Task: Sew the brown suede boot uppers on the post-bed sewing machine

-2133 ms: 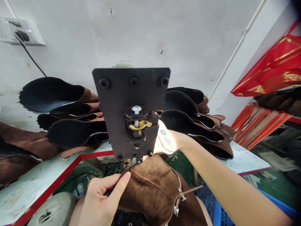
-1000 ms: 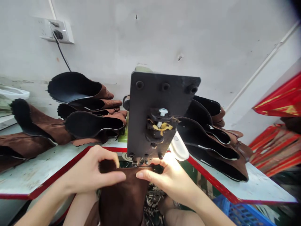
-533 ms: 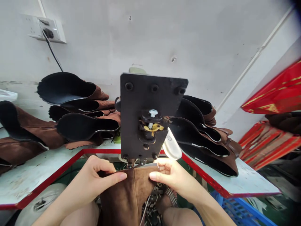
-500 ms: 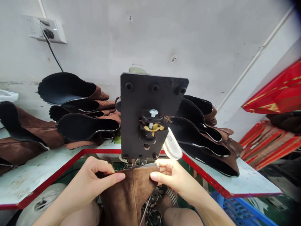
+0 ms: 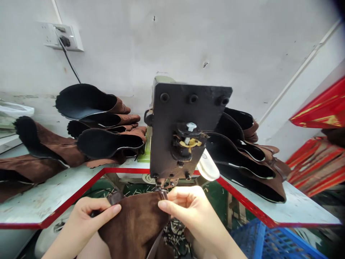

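Observation:
A brown suede boot upper (image 5: pixel 132 223) hangs below the head of a sewing machine (image 5: pixel 185 115). Its top edge runs under the machine's needle and foot area (image 5: pixel 161 184). My left hand (image 5: pixel 93 217) pinches that edge on the left, thumb in front and fingers behind. On the right, close beside the foot, my right hand (image 5: pixel 185 207) pinches the same edge between thumb and fingers. The black plate of the machine head hides what lies behind it. The lower end of the upper runs out of the frame.
Brown boot uppers with black linings lie stacked at left (image 5: pixel 107 142) and right (image 5: pixel 242 165) on the red-edged white table (image 5: pixel 75 183). A blue plastic crate (image 5: pixel 277 241) stands at lower right. Scraps litter the green floor. A wall socket (image 5: pixel 63 36) holds a plug.
The upper has turned and shifted along under the machine, and its vertical seam no longer shows in front. My left hand has moved left and down; my right hand is nearer the foot. The view has swung left.

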`<state>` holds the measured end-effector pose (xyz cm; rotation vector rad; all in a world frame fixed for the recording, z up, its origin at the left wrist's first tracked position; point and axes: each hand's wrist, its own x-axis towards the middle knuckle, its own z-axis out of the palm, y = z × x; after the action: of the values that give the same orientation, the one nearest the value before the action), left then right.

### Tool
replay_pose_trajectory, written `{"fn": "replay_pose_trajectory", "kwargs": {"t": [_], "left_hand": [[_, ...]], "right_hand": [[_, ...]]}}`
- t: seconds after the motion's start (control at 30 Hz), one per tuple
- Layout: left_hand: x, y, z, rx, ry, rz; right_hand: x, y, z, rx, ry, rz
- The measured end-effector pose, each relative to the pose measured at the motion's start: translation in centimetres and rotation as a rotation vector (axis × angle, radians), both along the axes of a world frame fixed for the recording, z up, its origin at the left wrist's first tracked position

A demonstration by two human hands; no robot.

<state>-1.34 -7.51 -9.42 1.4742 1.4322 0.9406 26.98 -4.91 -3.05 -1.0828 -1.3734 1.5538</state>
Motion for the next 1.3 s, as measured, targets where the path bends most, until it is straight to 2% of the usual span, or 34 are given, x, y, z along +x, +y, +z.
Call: {"fn": "replay_pose_trajectory", "kwargs": {"t": [0.1,0.2,0.27,0.37,0.4,0.47,0.53,0.57,0.7,0.8,0.9,1.0,1.13,1.3], "left_hand": [[1.3,-0.7,-0.1,0.104,-0.075,-0.007],[4.2,-1.2,-0.7,0.204,-0.102,-0.063],[6.2,-1.7,-1.8,0.238,-0.094,-0.038],[8.4,-3.7,-4.5,0.327,-0.058,0.097],[9.0,-4.7,-5.5,0.34,-0.055,0.06],[10.2,-6.6,-7.3,0.335,-0.119,-0.171],[11.5,-8.0,-8.3,0.282,-0.226,-0.41],[12.2,-8.4,-8.5,0.228,-0.284,-0.454],[14.5,-8.0,-7.3,-0.01,-0.416,-0.473],[14.8,-7.0,-6.2,-0.101,-0.485,-0.403],[14.4,-6.4,-5.5,-0.243,-0.521,-0.303],[14.1,-6.0,-4.5,-0.342,-0.452,-0.278],[13.6,-5.7,-2.7,-0.34,-0.323,-0.311],[12.2,-5.2,-0.8,-0.226,-0.078,-0.495]], "right_hand": [[0.0,-0.7,-2.1,-0.083,0.14,0.121],[0.7,-2.7,-5.9,-0.243,0.346,0.278],[1.6,-4.5,-8.3,-0.316,0.433,0.181],[4.0,-6.7,-10.3,-0.355,0.508,-0.105],[4.9,-7.2,-10.6,-0.36,0.526,-0.177],[6.7,-7.7,-10.9,-0.375,0.545,-0.256],[8.2,-7.9,-11.3,-0.384,0.542,-0.293],[8.7,-8.1,-11.6,-0.385,0.539,-0.304],[9.9,-8.5,-12.9,-0.372,0.552,-0.344],[10.2,-8.8,-13.4,-0.367,0.562,-0.37],[10.2,-8.8,-13.0,-0.347,0.545,-0.336],[9.9,-8.7,-12.0,-0.312,0.523,-0.292],[9.8,-8.3,-10.6,-0.26,0.47,-0.338],[10.1,-7.6,-9.0,-0.209,0.357,-0.345]]}}
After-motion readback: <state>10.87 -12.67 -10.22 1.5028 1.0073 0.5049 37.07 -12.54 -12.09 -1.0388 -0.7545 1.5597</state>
